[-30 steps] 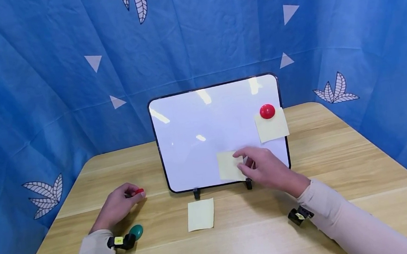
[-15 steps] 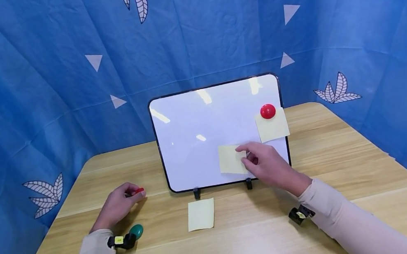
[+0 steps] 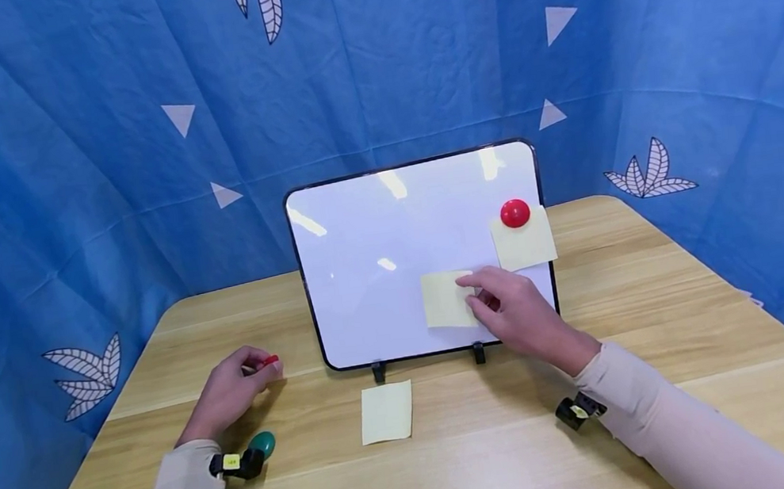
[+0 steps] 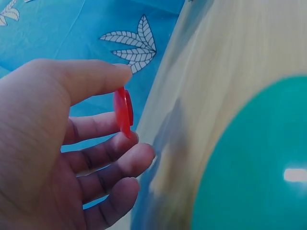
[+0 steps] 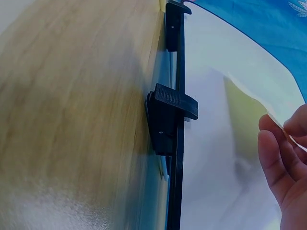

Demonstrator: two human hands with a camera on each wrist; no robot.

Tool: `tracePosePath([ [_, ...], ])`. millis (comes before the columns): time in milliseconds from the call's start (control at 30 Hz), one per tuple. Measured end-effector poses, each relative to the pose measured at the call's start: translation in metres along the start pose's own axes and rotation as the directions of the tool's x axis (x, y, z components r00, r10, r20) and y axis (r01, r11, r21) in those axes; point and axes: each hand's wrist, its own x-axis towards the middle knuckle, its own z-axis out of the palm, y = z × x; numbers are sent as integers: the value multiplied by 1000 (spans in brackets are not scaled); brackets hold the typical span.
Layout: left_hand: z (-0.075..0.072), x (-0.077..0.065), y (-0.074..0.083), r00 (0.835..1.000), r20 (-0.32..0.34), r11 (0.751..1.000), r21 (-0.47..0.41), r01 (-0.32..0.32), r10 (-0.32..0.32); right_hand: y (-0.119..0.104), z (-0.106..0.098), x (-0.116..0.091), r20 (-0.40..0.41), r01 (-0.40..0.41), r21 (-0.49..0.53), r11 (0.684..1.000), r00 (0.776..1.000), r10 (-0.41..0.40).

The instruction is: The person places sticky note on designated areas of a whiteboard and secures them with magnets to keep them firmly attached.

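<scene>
Between thumb and fingertips, my left hand (image 3: 228, 389) pinches a red round magnet (image 4: 123, 111), seen edge-on in the left wrist view, above the table's left side. My right hand (image 3: 519, 312) pinches the right edge of a pale yellow paper note (image 3: 444, 301) in front of the lower whiteboard (image 3: 376, 230). In the right wrist view, part of that note (image 5: 243, 112) stands a little off the board's surface. At the board's right edge, a red round magnet (image 3: 515, 213) sits over the top of another yellow note (image 3: 525, 245).
A third yellow note (image 3: 386, 412) lies on the wooden table (image 3: 459, 468) before the board. Beside my left wrist is a green magnet (image 3: 263, 444), large in the left wrist view. Two black feet (image 3: 478, 353) support the whiteboard. Blue curtain (image 3: 401, 60) hangs behind.
My right hand has moved the yellow note slightly up and right across the board. The left hand stays almost in place with its red magnet.
</scene>
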Motion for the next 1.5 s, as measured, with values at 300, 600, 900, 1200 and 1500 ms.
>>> tracePosePath([
  [300,2,-3,18,994,-20,991,-70,-111,110,1,1,-1,-35,21,2,1000,999,-21],
  [600,8,-7,31,983,-28,970,-155,-186,184,1,4,-2,-66,45,13,999,997,-44],
  [900,13,-7,40,973,-57,954,-190,-232,226,2,3,0,-85,35,19,999,996,-34],
  [1200,15,-11,55,971,-77,955,-174,-238,228,3,2,1,-133,50,6,999,990,-48],
  [1500,16,-16,67,964,-88,945,-194,-265,252,5,2,1,-142,48,5,999,989,-47],
])
